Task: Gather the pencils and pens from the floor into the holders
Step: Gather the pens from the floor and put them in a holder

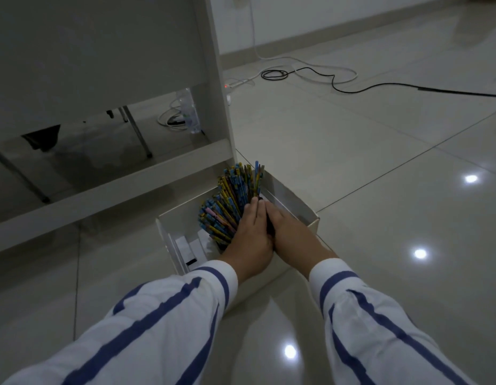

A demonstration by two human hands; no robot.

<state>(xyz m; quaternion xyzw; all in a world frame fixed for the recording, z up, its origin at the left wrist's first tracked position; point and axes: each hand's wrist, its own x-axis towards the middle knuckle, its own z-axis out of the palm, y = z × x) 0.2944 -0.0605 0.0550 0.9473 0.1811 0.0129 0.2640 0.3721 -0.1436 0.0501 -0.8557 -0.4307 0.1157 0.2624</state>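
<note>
both hands (264, 232) are clasping the pencils (230, 198), whose long axes are tilting away over the box (310, 218)

The lower ends of the pencils (233, 195) vanish behind the left hand (248, 240) and right hand (291, 232), whose thumbs and fingertips are tucked out of sight, so how the fingers close cannot be told. A dark thing (269, 227) shows only as a sliver between the two hands, and the wrists cover the near wall of the white box (295, 202). Both striped sleeves (158, 323) are cut off by the bottom edge, and the black cable (380, 86) runs out at the right edge.
</note>
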